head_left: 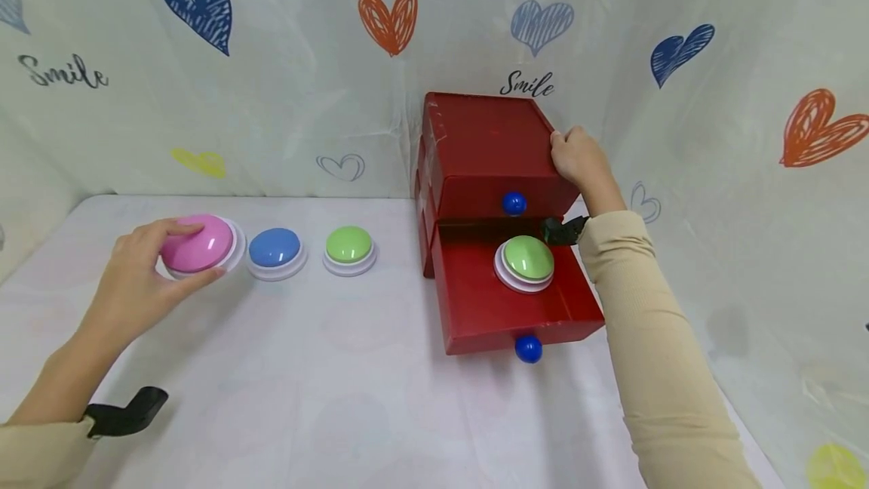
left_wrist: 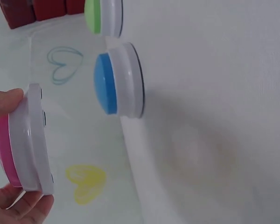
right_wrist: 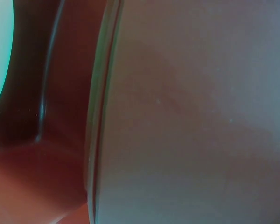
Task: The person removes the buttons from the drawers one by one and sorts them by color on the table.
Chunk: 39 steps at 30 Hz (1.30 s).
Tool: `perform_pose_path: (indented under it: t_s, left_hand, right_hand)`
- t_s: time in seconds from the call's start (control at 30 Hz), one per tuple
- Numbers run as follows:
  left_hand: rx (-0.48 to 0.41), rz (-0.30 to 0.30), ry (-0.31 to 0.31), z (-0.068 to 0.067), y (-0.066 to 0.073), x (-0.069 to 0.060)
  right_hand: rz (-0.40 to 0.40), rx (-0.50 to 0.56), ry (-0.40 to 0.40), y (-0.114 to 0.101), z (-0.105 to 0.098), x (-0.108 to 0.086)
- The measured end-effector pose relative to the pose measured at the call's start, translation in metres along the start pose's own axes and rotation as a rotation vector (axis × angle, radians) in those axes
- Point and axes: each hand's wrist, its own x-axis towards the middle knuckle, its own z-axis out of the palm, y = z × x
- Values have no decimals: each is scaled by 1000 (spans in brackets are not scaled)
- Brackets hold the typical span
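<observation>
My left hand grips a pink button with a white base by its rim. In the left wrist view the pink button is held off the table, tilted on its side, with fingertips at both ends. My right hand rests on the right top edge of a red two-drawer box. Its lower drawer is pulled out and holds a green button. The upper drawer is closed. The right wrist view shows the red box side close up; the right hand is out of that view.
A blue button and another green button stand in a row on the white table, between the left hand and the box. Blue knobs are on the drawer fronts. A curtain with printed hearts hangs behind the table.
</observation>
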Motion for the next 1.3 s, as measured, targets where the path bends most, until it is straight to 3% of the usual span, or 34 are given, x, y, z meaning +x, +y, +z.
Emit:
perform_pose_path:
  t_s: [0.4, 1.07, 1.3]
  left_hand:
    - [47, -68, -61, 2, -21, 7]
    - [87, -52, -119, 12, -56, 25]
    - [102, -116, -209, 16, -66, 33]
  right_hand:
    - [5, 6, -2, 1, 0, -1]
    - [11, 3, -8, 0, -1, -1]
    - [8, 0, -5, -1, -1, 0]
